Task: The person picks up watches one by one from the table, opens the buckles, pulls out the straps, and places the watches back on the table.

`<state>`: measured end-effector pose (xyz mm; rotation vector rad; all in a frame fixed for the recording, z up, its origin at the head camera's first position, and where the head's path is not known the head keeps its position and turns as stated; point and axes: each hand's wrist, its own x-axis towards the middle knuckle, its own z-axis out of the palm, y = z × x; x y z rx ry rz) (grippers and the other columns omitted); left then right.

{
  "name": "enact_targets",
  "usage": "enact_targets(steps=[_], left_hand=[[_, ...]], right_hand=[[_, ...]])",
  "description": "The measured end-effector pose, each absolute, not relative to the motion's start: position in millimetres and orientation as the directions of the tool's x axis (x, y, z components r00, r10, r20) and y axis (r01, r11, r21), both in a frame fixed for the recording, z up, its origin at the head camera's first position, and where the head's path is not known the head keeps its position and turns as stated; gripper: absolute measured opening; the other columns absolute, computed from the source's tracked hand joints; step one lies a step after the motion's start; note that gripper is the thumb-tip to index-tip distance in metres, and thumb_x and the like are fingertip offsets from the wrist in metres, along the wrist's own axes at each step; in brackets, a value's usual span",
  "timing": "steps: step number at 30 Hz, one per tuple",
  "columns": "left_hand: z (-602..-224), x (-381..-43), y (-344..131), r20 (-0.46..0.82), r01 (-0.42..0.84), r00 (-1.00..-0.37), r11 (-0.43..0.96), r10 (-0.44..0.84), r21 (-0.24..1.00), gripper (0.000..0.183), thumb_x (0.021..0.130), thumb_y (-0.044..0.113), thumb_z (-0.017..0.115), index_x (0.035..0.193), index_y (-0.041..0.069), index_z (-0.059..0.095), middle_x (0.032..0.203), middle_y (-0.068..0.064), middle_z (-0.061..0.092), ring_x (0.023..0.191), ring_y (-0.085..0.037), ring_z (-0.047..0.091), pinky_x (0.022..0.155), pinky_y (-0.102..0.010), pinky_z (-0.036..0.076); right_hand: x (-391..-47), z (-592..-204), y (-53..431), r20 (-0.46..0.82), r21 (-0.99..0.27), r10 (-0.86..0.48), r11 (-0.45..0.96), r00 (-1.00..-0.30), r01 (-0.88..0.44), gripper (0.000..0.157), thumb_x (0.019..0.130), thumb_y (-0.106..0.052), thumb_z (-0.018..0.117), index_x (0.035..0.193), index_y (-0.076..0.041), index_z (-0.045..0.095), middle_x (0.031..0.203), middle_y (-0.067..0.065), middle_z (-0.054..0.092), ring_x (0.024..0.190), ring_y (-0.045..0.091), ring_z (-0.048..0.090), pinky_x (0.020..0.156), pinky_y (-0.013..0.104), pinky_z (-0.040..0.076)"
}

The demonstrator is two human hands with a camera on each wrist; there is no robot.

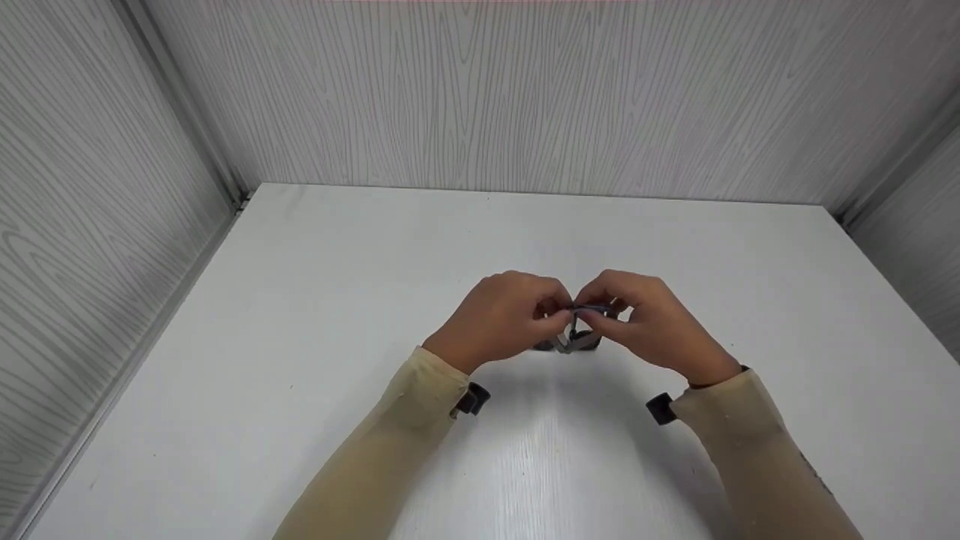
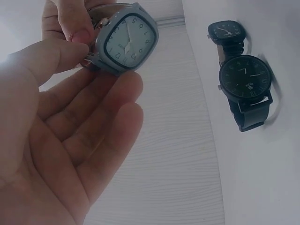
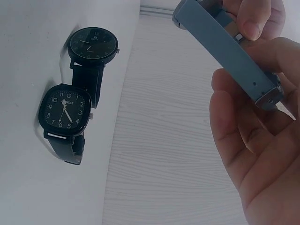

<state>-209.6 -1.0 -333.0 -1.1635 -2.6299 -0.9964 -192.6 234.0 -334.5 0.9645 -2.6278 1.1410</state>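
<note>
A blue-grey wristwatch [image 2: 129, 42] with a pale squarish dial is held up between both hands, over the table. My left hand [image 1: 506, 315] pinches its strap near the case with thumb and forefinger, the other fingers extended beneath in the left wrist view. My right hand [image 1: 652, 322] grips the strap from the other side. In the right wrist view the blue-grey strap [image 3: 220, 47] slants between the fingertips of both hands. Those fingertips meet close together and partly hide the strap's end.
On the white table [image 1: 360, 255], just below the hands, lie a round black watch [image 3: 93, 44] and a squarish black watch [image 3: 65, 110], close together. Wood-grain panels [image 1: 480, 90] stand behind and at both sides. Both wrists carry small dark cameras [image 1: 471, 399].
</note>
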Motion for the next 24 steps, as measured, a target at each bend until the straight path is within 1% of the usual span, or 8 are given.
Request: enact_targets(steps=[6,12,16,18,20,24], left_hand=[[-334.2,-211.5,-0.5,0.331,0.689,-0.709,0.513,0.622,0.512,0.016,0.101,0.024,0.064,0.104,0.017,0.078,0.087,0.01,0.071,0.077,-0.004,0.061,0.072,-0.026,0.051],[-334.7,-212.6,-0.2,0.246,0.633,-0.748,0.553,0.616,0.541,0.015,0.1,0.024,0.062,0.103,0.018,0.076,0.088,0.01,0.07,0.081,-0.007,0.062,0.074,-0.028,0.051],[-333.6,-211.1,0.0,0.202,0.606,-0.763,0.571,0.614,0.554,0.02,0.102,0.03,0.064,0.114,0.017,0.073,0.097,0.009,0.072,0.092,-0.01,0.066,0.082,-0.03,0.053],[-332.8,-210.1,0.3,0.216,0.61,-0.76,0.556,0.613,0.565,0.025,0.102,0.033,0.065,0.12,0.017,0.072,0.1,0.008,0.072,0.094,-0.009,0.067,0.084,-0.03,0.053],[-331.8,-209.2,0.7,0.242,0.62,-0.752,0.534,0.613,0.575,0.029,0.103,0.037,0.065,0.124,0.017,0.071,0.1,0.009,0.073,0.091,-0.006,0.067,0.083,-0.029,0.053],[-331.0,-208.4,0.8,0.286,0.653,-0.729,0.505,0.622,0.565,0.027,0.103,0.036,0.066,0.118,0.016,0.074,0.093,0.01,0.073,0.082,-0.003,0.064,0.076,-0.027,0.052]], right_hand=[[-193.4,-335.3,235.3,0.352,-0.607,-0.496,0.525,-0.794,-0.597,0.017,0.097,-0.009,0.073,0.107,-0.023,0.073,0.102,-0.015,0.071,0.087,0.009,0.067,0.077,0.03,0.055],[-194.3,-335.3,237.6,0.362,-0.604,-0.448,0.555,-0.817,-0.572,0.012,0.098,-0.011,0.072,0.107,-0.019,0.072,0.099,-0.008,0.072,0.085,0.009,0.067,0.076,0.029,0.054],[-193.7,-335.0,237.1,0.371,-0.605,-0.444,0.551,-0.816,-0.575,0.013,0.098,-0.009,0.072,0.107,-0.018,0.072,0.1,-0.009,0.072,0.086,0.009,0.067,0.076,0.028,0.053],[-192.9,-334.3,236.3,0.378,-0.618,-0.442,0.534,-0.814,-0.577,0.014,0.098,-0.009,0.072,0.107,-0.019,0.073,0.101,-0.009,0.072,0.088,0.01,0.067,0.076,0.027,0.052],[-191.7,-332.9,234.9,0.382,-0.637,-0.441,0.511,-0.812,-0.577,0.014,0.098,-0.009,0.072,0.107,-0.02,0.073,0.101,-0.009,0.072,0.088,0.011,0.068,0.076,0.027,0.052],[-190.9,-330.3,231.8,0.356,-0.655,-0.453,0.502,-0.817,-0.564,0.013,0.098,-0.013,0.072,0.108,-0.021,0.073,0.102,-0.009,0.072,0.089,0.012,0.068,0.077,0.028,0.053]])
